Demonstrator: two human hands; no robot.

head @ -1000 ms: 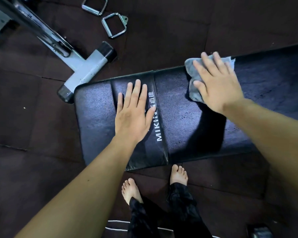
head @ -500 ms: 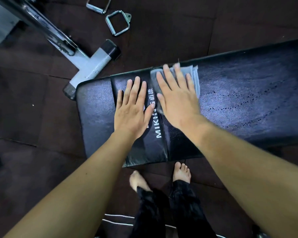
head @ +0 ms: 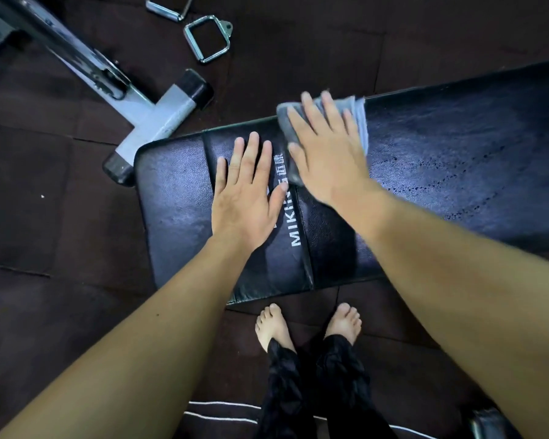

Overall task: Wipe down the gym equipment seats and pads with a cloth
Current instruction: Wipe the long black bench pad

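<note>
Head view. The bench pad lay across the frame with its long axis running from the lower left to the upper right, its short end at the left. The grey cloth sat on the pad's far edge, just right of the lettered cross band. The right hand, slightly blurred, lay flat on the cloth; its fingers were straight and spread, pressing the cloth down rather than gripping it, with the tips reaching the far edge. The left hand rested palm down on the band, just beside the right hand. Its fingers were straight and close together and held nothing; it appeared to steady the pad. From the cloth, most of the pad's length extended to the right, on the right arm's own side, and only a short section lay to the left beyond the left hand. A stroke along the long axis would therefore seem to fall to the right hand. A grey frame foot and two metal handles lay on the floor behind the pad.
</note>
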